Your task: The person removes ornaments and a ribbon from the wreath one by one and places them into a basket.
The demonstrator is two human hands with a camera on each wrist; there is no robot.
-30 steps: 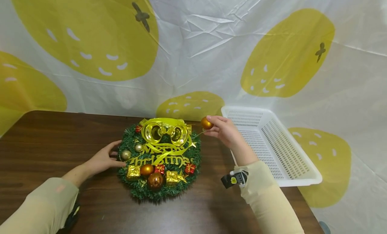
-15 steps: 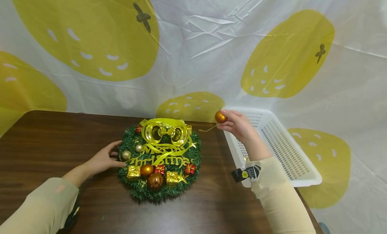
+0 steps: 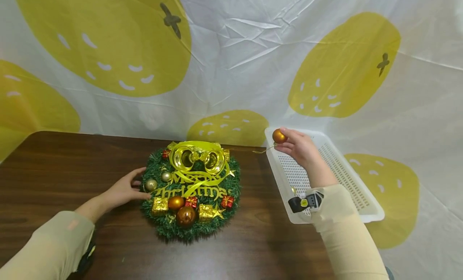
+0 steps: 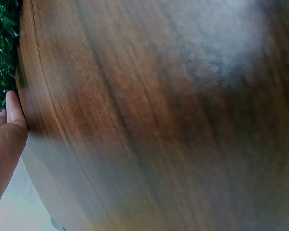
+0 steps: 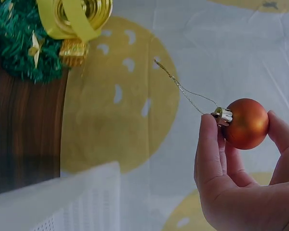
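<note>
Bauble (image 5: 248, 124) pinched in right hand (image 3: 301, 148), shifted rightward above basket (image 3: 343, 166), left hand (image 3: 123, 188) still relaxed against wreath (image 3: 199, 166)

Matte orange ball ornament (image 5: 248, 124), gold-capped. Circular green tinsel wreath (image 3: 191, 234); cube-shaped gold foil gift box (image 3: 159, 206); glossy brown round bauble (image 3: 186, 217). White slotted plastic basket (image 3: 348, 177). Brown wooden surface (image 3: 90, 159), dark-streaked. White cloth backdrop (image 3: 224, 83), printed with large yellow ovals and white dashes.

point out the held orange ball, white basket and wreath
held orange ball (image 5: 249, 124), right wrist view, middle of round body
white basket (image 3: 343, 169), head view, perforated inner wall
wreath (image 3: 182, 233), head view, green lower edge
</note>
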